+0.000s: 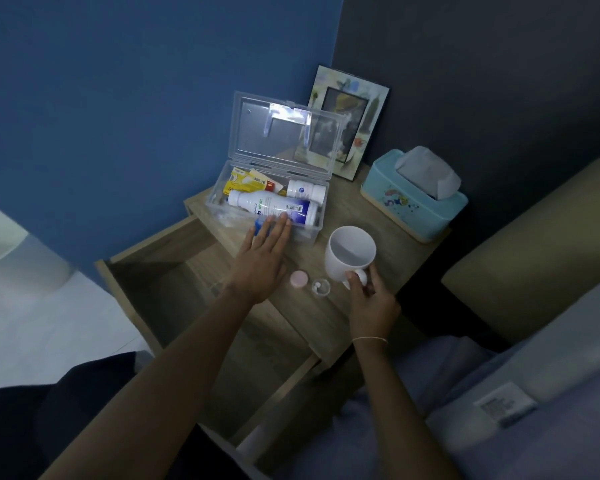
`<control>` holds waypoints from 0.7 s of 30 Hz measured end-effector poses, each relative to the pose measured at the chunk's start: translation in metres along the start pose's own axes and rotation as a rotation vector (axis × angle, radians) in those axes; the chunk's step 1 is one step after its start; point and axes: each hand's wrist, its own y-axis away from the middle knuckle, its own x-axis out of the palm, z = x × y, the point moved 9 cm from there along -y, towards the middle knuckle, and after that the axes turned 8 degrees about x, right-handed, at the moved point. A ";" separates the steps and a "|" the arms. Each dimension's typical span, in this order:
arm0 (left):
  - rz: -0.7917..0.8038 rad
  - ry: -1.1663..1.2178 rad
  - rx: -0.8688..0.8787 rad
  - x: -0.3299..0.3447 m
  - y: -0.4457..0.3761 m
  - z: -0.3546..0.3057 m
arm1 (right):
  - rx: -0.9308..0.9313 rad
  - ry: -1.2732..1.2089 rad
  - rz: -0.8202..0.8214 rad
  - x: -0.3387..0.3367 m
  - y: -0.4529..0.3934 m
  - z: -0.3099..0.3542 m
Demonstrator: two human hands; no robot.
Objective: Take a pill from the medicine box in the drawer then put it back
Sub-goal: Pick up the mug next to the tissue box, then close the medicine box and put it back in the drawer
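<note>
A clear plastic medicine box (219, 188) stands on the nightstand top with its lid up. Inside lie a large white bottle with a blue label (274, 206), a smaller white bottle (305, 190) and yellow packets (246, 181). My left hand (262, 261) lies flat, fingers spread, its fingertips touching the box's front wall. My right hand (369, 299) grips the handle of a white mug (349, 252). Between the hands sit a pink cap (299, 279) and a small clear container (321, 287) with a white pill in it. The wooden drawer (160, 299) below is pulled out.
A light-blue tissue box (413, 202) and a picture frame (347, 123) stand at the back of the nightstand (354, 209). A blue wall is behind, a dark wall to the right. A bed with pale bedding (516, 375) lies at the lower right.
</note>
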 end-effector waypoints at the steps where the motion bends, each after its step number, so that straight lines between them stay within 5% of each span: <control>1: -0.008 0.006 -0.002 -0.003 0.000 -0.001 | 0.003 0.015 0.006 0.000 0.000 0.000; 7: -0.069 0.016 -0.028 -0.029 0.009 -0.004 | -0.105 0.110 -0.029 0.001 0.012 0.028; 13: -0.167 0.019 -0.102 -0.070 0.026 0.000 | -0.349 0.219 0.091 0.033 0.020 0.081; 21: -0.210 0.029 -0.186 -0.100 0.032 0.050 | -0.456 0.362 0.209 0.079 -0.009 0.129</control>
